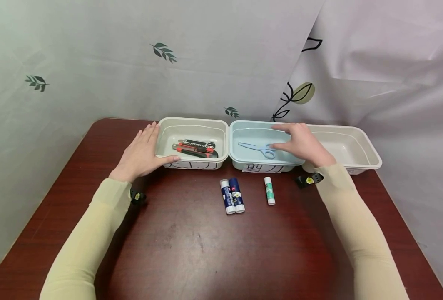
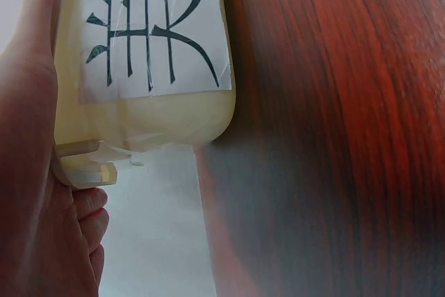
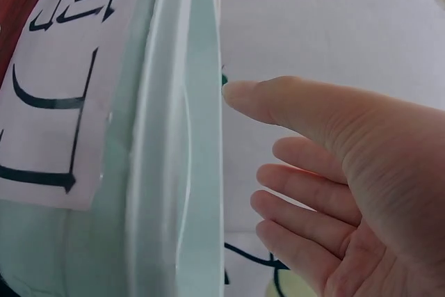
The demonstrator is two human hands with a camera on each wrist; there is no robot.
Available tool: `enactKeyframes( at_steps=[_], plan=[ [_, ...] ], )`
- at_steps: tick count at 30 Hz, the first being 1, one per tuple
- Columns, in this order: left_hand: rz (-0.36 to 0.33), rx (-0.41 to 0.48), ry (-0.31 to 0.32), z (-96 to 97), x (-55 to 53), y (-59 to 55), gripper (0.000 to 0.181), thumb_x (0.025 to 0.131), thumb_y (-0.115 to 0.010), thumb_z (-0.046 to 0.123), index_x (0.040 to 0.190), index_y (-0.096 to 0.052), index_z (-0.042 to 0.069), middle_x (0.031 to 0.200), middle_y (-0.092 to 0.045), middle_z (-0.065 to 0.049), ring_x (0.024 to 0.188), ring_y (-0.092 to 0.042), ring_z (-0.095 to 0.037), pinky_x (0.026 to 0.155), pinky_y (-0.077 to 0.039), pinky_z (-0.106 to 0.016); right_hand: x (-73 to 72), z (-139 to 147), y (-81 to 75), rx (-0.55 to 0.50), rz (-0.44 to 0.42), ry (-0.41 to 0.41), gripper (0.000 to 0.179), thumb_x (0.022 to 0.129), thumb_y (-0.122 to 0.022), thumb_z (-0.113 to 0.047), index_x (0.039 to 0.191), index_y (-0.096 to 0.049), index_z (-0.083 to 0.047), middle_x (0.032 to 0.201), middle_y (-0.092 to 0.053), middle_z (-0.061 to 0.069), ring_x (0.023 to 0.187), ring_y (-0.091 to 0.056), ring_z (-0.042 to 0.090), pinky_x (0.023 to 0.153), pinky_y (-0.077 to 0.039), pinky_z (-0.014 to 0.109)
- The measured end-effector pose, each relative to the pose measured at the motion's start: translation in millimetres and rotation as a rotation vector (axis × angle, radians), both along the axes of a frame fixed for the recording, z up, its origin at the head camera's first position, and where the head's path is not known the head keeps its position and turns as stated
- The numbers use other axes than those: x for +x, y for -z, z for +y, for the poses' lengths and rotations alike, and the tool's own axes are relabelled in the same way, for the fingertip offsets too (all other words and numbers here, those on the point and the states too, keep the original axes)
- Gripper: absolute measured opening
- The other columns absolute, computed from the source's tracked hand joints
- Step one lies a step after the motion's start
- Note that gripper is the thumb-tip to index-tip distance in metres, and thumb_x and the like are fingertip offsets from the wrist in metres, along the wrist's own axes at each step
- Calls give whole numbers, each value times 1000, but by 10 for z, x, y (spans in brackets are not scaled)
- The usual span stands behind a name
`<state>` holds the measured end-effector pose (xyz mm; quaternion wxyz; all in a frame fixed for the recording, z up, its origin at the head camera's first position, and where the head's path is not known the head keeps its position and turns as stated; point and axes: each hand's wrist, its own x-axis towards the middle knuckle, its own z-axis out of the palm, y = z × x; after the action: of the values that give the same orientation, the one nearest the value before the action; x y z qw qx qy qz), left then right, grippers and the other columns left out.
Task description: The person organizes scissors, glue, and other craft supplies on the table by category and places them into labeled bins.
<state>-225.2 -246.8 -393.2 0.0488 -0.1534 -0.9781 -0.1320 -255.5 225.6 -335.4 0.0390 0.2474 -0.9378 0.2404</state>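
My left hand rests against the left end of the cream box. Its fingers lie straight along the side and its thumb reaches over the front rim. Inside that box are several utility knives, red, black and grey. My right hand hovers over the right part of the light blue box, thumb and fingers spread apart with nothing between them. Light blue scissors lie in this box, partly under the hand in the head view. In the right wrist view the thumb overlaps the area beyond the rim.
Two blue-and-white glue sticks lie side by side before the boxes, with a green-and-white one to their right. A second cream box stands at the right end of the row. A patterned curtain hangs behind the brown table.
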Motion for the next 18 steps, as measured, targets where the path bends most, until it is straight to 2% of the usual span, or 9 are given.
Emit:
enactKeyframes(
  at_steps=[5, 18],
  plan=[
    [-1, 3, -2, -1, 4, 2, 123, 84, -59, 79, 160, -14, -7, 166, -14, -24, 154, -10, -34, 125, -3, -44, 89, -9, -69, -1, 31, -20, 61, 83, -87, -21, 135, -65, 2, 132, -64, 21, 116, -62, 35, 101, -48, 55],
    [2, 1, -6, -10, 3, -12, 124, 84, -60, 79, 160, -13, -7, 166, -15, -25, 154, -11, -35, 125, -3, -44, 304, 12, -171, -19, 107, -54, 60, 80, -89, -18, 132, -67, 1, 129, -67, 18, 117, -62, 36, 99, -49, 53]
  ],
)
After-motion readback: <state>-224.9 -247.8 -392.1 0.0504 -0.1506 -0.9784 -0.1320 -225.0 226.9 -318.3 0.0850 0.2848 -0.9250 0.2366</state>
